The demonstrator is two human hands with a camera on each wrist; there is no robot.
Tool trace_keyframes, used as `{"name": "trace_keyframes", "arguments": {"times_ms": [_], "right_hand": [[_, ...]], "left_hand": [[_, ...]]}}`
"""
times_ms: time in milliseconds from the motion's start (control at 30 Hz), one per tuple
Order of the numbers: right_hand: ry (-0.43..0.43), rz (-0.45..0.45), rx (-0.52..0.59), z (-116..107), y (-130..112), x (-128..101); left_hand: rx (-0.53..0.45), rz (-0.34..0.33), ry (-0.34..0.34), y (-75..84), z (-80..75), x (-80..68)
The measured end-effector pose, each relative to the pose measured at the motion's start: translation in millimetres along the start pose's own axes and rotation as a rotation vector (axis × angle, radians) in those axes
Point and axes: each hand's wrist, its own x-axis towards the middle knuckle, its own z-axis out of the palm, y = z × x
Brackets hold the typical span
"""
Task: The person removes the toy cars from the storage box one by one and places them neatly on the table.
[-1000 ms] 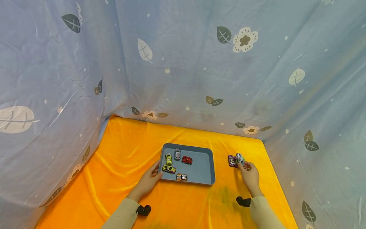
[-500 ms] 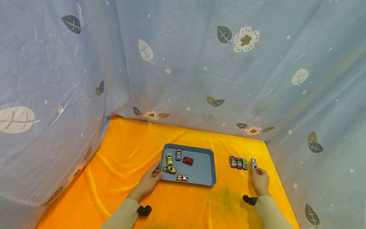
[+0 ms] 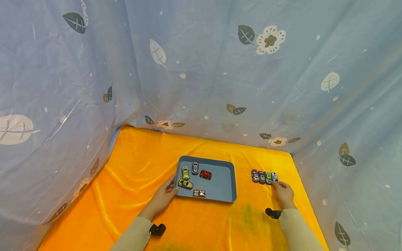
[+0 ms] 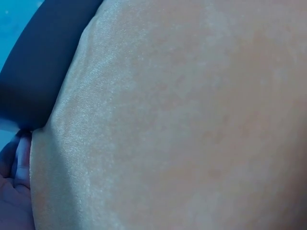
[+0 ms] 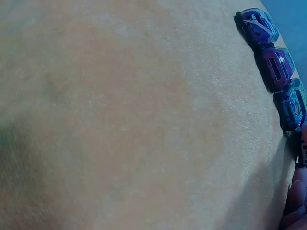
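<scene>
Wears pale sleeves and a black device at each wrist, near the front edge of the orange cloth. Grips the front left corner of a blue-grey tray with left hand, thumb at the rim, other fingers bent against the outside of the wall. Pinches a white car between thumb and fingers of right hand, close to the right edge of the cloth. Holds it with long axis front to back, far end leaning slightly left; cannot tell which end is the bonnet.

Against the tray's front wall, an orange-silver car, long axis left to right. By the front left corner, a yellow-pink car, lengthwise left to right, right end angled nearer. Well right of the tray, in one row ending with the white car: just beside it a green car, then a purple-green car, then a purple-white car, all lengthwise front to back. Back inside the tray, a red car lying crosswise, a yellow-green car along the left wall and a silver car near the back wall, both lengthwise front to back. Past the cloth's back edge, a blue curtain with leaves and flowers.
</scene>
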Motion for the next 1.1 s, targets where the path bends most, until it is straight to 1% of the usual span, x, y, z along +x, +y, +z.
{"name": "trace_keyframes", "arguments": {"times_ms": [133,400,567,767,900,967,1100], "right_hand": [[0.001,-0.002,-0.010,0.2,-1.6,-1.4],[-0.032,0.005,-0.019,-1.2,-5.3,-4.5],[-0.013,0.011,-0.009,-0.8,-8.0,-6.0],[0.006,-0.002,0.010,-1.2,-6.3,-10.3],[0.016,-0.042,-0.004,2.3,-3.6,-13.9],[0.043,-0.086,-0.050,5.7,-4.0,-16.8],[0.127,-0.209,-0.160,15.8,-13.3,-25.2]], "left_hand": [[-0.001,0.000,0.000,1.1,0.1,0.1],[-0.003,-0.005,-0.003,-1.3,0.5,0.7],[-0.009,0.001,0.000,-2.2,0.5,-0.3],[-0.006,0.006,-0.001,-2.9,0.3,-0.3],[0.000,0.014,0.004,-5.0,-0.6,1.6],[0.001,0.012,0.004,-6.0,-1.0,1.9],[-0.003,0.007,-0.003,-6.0,-1.6,0.5]]}}
